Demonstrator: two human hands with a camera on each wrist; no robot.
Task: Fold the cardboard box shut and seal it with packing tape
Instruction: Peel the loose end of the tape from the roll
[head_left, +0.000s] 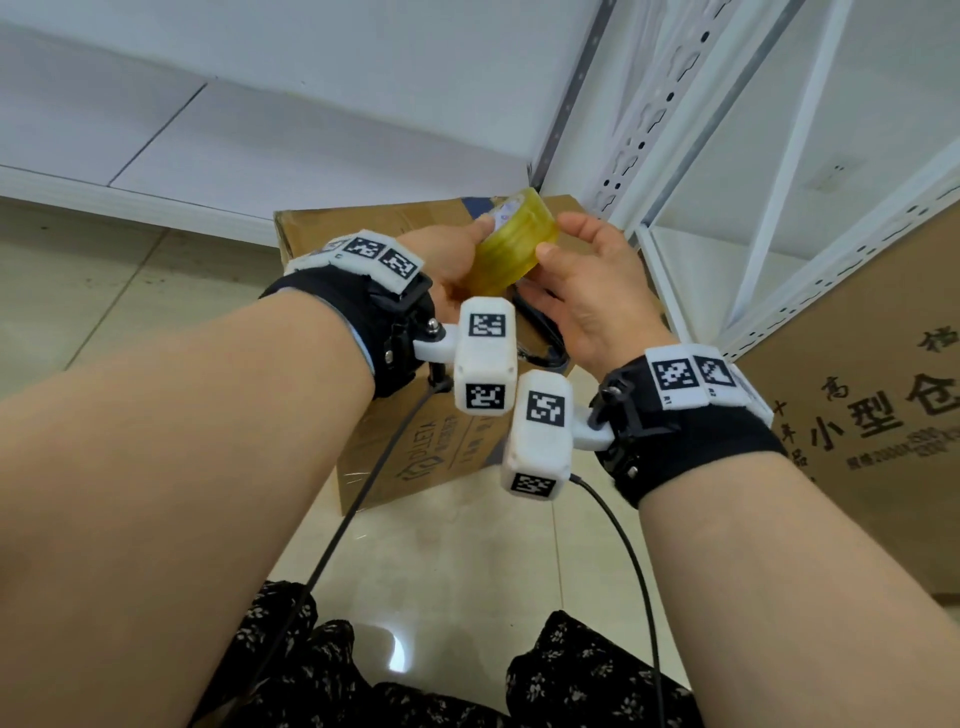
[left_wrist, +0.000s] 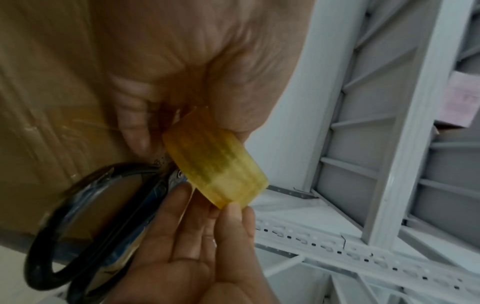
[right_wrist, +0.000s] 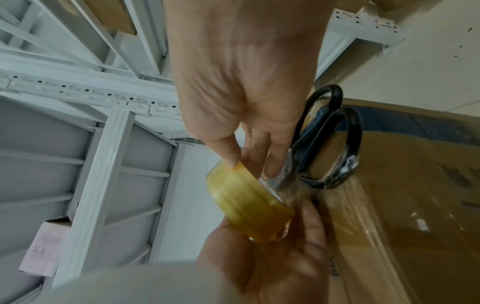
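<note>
A yellowish translucent tape roll (head_left: 511, 241) is held in the air between both hands, just above a brown cardboard box (head_left: 322, 228) on the floor. My left hand (head_left: 467, 260) grips the roll from the left, thumb on its core side. From the right, my right hand (head_left: 561, 235) pinches it lightly, thumb on the outer face and fingers nearly straight. The box top (right_wrist: 402, 185) looks folded flat and carries glossy clear strips. Black-handled scissors (right_wrist: 355, 131) lie on it under the hands. No loose tape end is visible.
A white metal shelving rack (head_left: 779, 156) stands close on the right of the box. A large printed carton (head_left: 883, 415) leans at the far right. A small pink box (right_wrist: 44, 246) sits on a shelf. A pale tiled floor (head_left: 441, 561) surrounds the box.
</note>
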